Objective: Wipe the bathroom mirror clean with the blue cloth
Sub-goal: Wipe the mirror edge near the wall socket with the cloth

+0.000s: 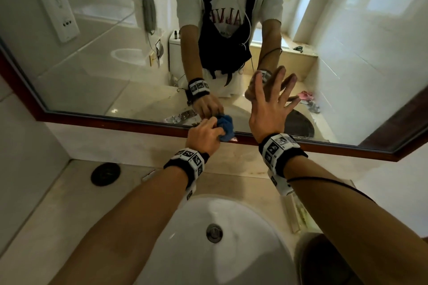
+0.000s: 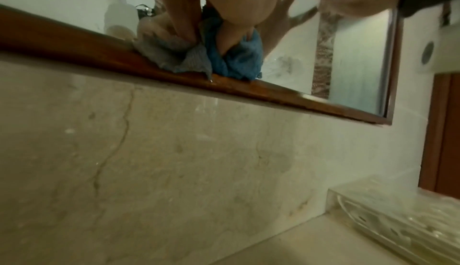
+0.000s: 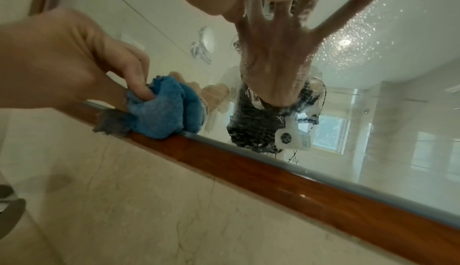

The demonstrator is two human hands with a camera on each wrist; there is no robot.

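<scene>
The wood-framed bathroom mirror [image 1: 115, 65] hangs above the counter. My left hand [image 1: 214, 129] grips the bunched blue cloth [image 1: 226, 125] and holds it against the glass at the lower frame edge [image 1: 139, 125]. In the left wrist view my fingers [image 2: 184, 25] dig into the cloth [image 2: 234, 58], which rests on the frame [image 2: 74, 41]. My right hand [image 1: 273, 95] lies flat on the glass with its fingers spread, to the right of the cloth and holding nothing. The right wrist view shows the cloth [image 3: 164, 108], the left hand [image 3: 74, 62] and fine droplets [image 3: 361, 33] on the glass.
A white sink [image 1: 250, 220] with a metal drain [image 1: 214, 233] sits below my arms. A dark round disc [image 1: 105, 174] lies on the counter at left. A clear tray [image 2: 398, 220] stands at the right. A marble backsplash [image 2: 174, 161] runs under the frame.
</scene>
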